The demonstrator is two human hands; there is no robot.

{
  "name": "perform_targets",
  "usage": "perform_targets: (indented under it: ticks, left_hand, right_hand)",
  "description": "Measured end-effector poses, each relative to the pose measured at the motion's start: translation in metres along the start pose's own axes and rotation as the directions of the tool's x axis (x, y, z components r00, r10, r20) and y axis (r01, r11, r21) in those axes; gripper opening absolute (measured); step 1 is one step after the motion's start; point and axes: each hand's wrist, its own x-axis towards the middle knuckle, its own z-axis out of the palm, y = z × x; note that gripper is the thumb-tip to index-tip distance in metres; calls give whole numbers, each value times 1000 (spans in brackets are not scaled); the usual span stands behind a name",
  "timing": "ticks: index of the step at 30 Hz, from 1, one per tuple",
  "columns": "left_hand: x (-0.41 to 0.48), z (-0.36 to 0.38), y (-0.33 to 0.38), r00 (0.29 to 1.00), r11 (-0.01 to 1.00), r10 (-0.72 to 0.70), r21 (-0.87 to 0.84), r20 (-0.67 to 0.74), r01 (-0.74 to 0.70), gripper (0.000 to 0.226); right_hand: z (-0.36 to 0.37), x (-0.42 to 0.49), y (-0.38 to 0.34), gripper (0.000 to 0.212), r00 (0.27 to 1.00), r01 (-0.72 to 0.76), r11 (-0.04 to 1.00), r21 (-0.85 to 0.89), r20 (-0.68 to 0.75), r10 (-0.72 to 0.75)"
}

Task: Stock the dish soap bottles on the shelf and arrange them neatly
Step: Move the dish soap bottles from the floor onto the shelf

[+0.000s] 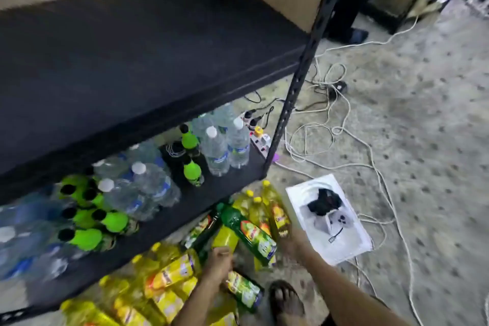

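Several yellow dish soap bottles (169, 275) and green ones (248, 233) lie in a heap on the floor in front of the black shelf rack. My left hand (218, 263) is curled around the lower end of a yellow bottle (225, 239) in the middle of the heap. My right hand (291, 243) rests against the bases of a yellow bottle (277, 216) and the slanted green bottle; its fingers are hidden behind them. The wide dark shelf board (158, 47) above carries no bottles.
The lower shelf board (211, 190) holds clear water bottles (219, 151) and green drink bottles (87, 238). A black upright post (296, 82) stands at the rack's right corner. White cables (344, 124), a power strip (260, 140) and a white box (330, 217) lie on the floor. My sandalled foot (287, 302) is close by.
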Motion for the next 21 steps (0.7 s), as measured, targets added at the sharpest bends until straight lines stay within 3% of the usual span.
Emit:
perform_targets:
  ticks: [1,3,5,6,7,9,11,12,14,16,18,21]
  left_hand:
    - [24,12,7,999,999,1,-47,-52,-4,16]
    - [77,33,16,997,989,-79,-122,1,79,28]
    - [135,52,11,996,986,-86,-141,-3,85,74]
    - [145,57,7,992,986,-82,-151,-96,67,103]
    - [163,60,2,980,992,-49,-123,-192,25,116]
    - [229,74,-20,956,996,-24,-92,-291,-4,109]
    - [257,90,-31,985,990,-53,-138,-163,30,129]
    - [271,101,-37,984,985,-60,-169,-167,32,137]
    - [259,109,-37,976,979,-69,-202,-208,27,134]
    - [206,102,-15,982,970,-30,-242,-189,-17,110]
    - [210,106,-17,978,968,-17,-250,-209,-36,89]
    - [205,95,-14,987,968,-6,-247,-163,-35,78]
  right_hand:
    - [13,31,1,37,998,28,998,61,-61,-25]
    - [35,84,-1,41,996,39,994,105,-87,-30]
    - [53,132,-7,50,991,61,998,31,-117,-57]
    - [63,149,-8,54,989,53,999,-7,-138,-54]
    - [72,167,-5,56,981,47,998,-42,-188,-55]
    - [83,199,-1,59,955,18,991,-131,-293,-56]
    - [85,222,1,64,934,-11,987,-162,-355,-48]
    - [87,233,3,66,933,-18,991,-132,-359,-30]
    - [91,251,4,69,931,-21,995,-99,-365,-17]
    - [96,266,4,59,910,-54,987,-153,-415,-15]
    - [99,274,3,55,885,-113,968,-226,-465,-5]
    - [97,278,2,59,878,-162,950,-266,-478,16]
